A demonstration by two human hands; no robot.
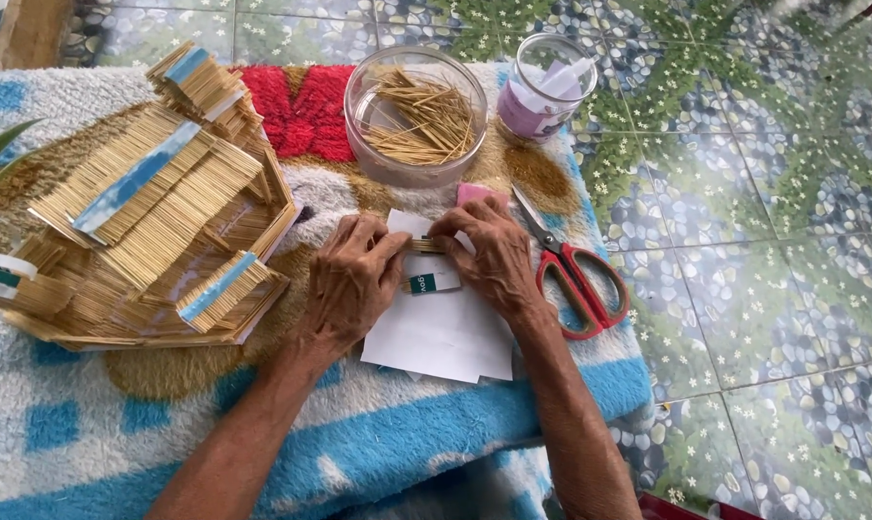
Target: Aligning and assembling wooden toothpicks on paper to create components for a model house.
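Between the fingertips of both hands, at the middle of the fluffy blanket (436, 453), sits a short row of thin sticks (424, 245). The left hand (351, 281) pinches its near end with thumb and forefinger together, and the right hand (494, 255) presses down on the other end with its fingers closed over it. The row lies on a sheet of white paper (446, 337), just above a small green-and-white label (423, 283).

Such a row looks easy to upset: if either pinch slackens, the sticks could fan out or roll apart across the paper, and the soft pile under the sheet gives a poor, yielding base for pressing. The red-handled scissors (576, 279) lie touching distance from the right wrist (blades pointing up toward the pink pad (481, 195)), so a sideways sweep of that arm could knock them. The clear bowl of loose sticks (417, 116) and the clear cup (547, 87) stand near the blanket's far edge, where a tug on the cloth might tip them.

How many sticks are in the row, and whether anything binds them, I cannot tell, since the fingers cover most of it. The stacked stick model (157, 221) at left is tangled and hard to read, and the cup's contents are unclear.
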